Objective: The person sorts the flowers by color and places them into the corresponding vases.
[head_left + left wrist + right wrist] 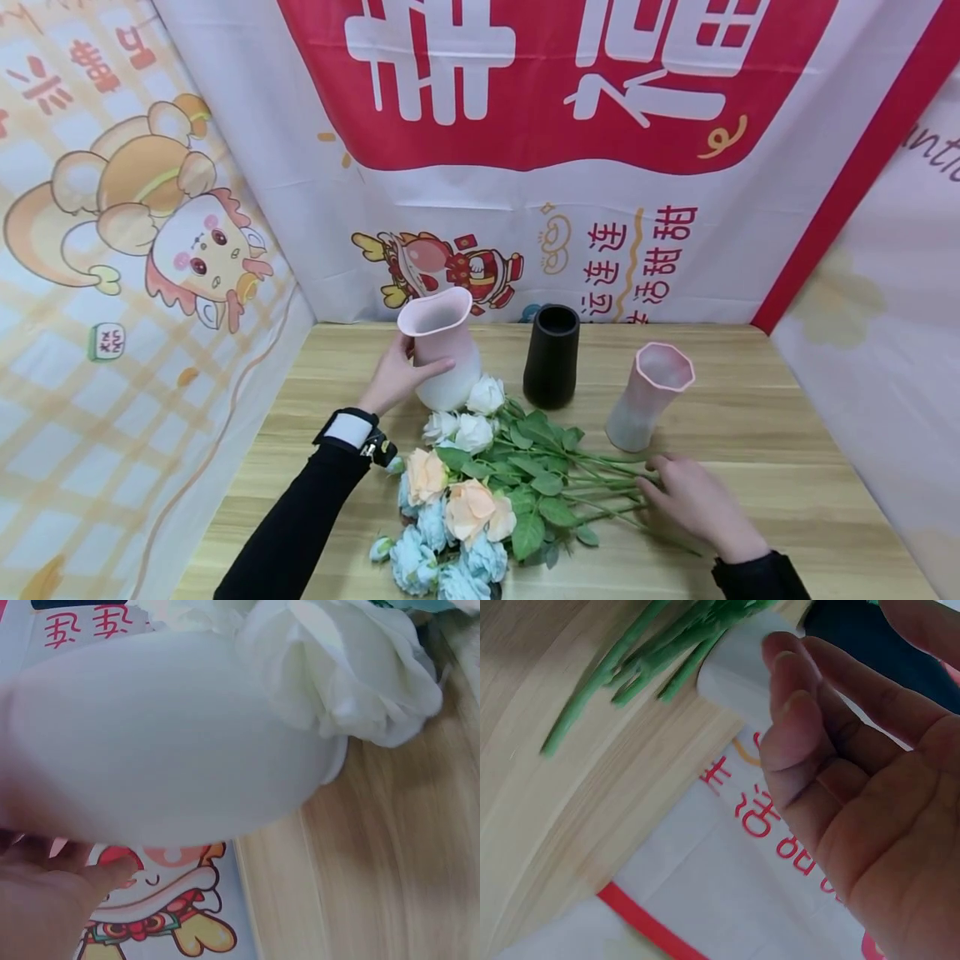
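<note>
The wooden table (787, 433) carries three vases and a loose bunch of artificial flowers (480, 492) lying between the hands. The left hand (401, 375) wraps its fingers round the pink-rimmed white vase (444, 350) at the back left, upright and touching the white blooms. Steadying it low seems wise. The right hand (693, 500) rests with relaxed, spread fingers on the green stems (607, 487), pinching nothing. The black vase (552, 357) and faceted pink vase (648, 396) crowd the path.
</note>
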Action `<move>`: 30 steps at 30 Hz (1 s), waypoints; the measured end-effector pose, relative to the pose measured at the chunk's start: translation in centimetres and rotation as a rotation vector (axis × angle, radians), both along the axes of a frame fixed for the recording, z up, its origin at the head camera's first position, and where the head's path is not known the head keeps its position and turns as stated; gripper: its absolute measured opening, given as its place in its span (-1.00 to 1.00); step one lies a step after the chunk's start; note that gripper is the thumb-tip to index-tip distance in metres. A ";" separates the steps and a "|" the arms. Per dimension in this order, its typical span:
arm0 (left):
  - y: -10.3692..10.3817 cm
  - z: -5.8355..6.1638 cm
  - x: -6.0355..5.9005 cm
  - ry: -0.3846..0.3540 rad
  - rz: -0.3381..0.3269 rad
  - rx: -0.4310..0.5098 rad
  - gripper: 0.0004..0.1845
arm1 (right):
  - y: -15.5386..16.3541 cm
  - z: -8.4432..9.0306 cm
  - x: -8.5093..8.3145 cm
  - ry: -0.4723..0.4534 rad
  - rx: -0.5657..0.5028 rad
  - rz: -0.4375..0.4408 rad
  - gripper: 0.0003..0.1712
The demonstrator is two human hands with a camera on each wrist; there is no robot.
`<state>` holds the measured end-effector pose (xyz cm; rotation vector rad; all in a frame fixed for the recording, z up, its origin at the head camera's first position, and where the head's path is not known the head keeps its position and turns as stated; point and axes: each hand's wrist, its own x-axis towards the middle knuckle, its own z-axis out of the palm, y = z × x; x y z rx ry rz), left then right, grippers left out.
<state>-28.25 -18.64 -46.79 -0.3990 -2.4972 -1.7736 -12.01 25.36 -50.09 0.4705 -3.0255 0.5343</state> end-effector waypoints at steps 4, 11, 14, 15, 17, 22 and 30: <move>0.8 0.2 -0.7 0.038 -0.005 0.060 -0.08 | -1.1 0.2 -0.4 0.006 -0.016 0.008 -0.72; 2.3 1.8 -1.5 0.152 -0.069 0.172 -0.09 | -2.7 0.3 -1.2 0.057 -0.029 0.039 -0.77; 2.8 2.5 -1.4 0.173 -0.091 0.214 -0.10 | -3.3 0.2 -1.4 0.071 -0.018 0.050 -0.77; 2.8 2.5 -1.3 0.176 -0.090 0.223 -0.10 | -3.5 0.2 -1.4 0.077 -0.017 0.058 -0.77; 3.0 2.6 -1.1 0.171 -0.078 0.232 -0.10 | -3.9 0.0 -1.6 0.094 -0.010 0.077 -0.78; 3.1 2.2 -0.7 0.164 -0.040 0.241 -0.11 | -4.8 0.0 -2.5 0.162 0.006 0.153 -0.80; 3.1 1.5 -0.5 0.171 0.019 0.200 -0.15 | -7.5 -0.4 -4.4 0.235 0.033 0.257 -0.84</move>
